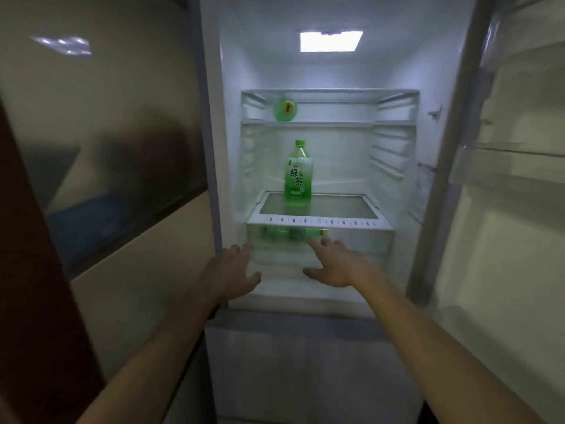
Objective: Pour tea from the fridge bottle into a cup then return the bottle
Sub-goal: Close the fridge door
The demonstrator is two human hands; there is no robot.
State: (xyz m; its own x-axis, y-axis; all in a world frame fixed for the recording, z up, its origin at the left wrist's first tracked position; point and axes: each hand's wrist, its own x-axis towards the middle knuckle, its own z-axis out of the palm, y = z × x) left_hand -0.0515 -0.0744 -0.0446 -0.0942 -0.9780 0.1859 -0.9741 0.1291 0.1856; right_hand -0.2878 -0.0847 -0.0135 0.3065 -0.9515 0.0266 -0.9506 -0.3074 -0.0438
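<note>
A green tea bottle [298, 175] with a green cap and label stands upright on the glass shelf [351, 206] inside the open fridge. My left hand [234, 267] reaches toward the fridge's lower left edge, fingers apart and holding nothing. My right hand [334, 263] stretches forward below the shelf, in front of the clear drawer [360, 240], fingers spread and empty. Both hands are below the bottle and apart from it. No cup is in view.
The fridge door [504, 194] stands open on the right with door racks. A round green item [285, 109] lies on the upper shelf. Green shapes show blurred through the drawer. A glossy cabinet panel [107, 148] is on the left.
</note>
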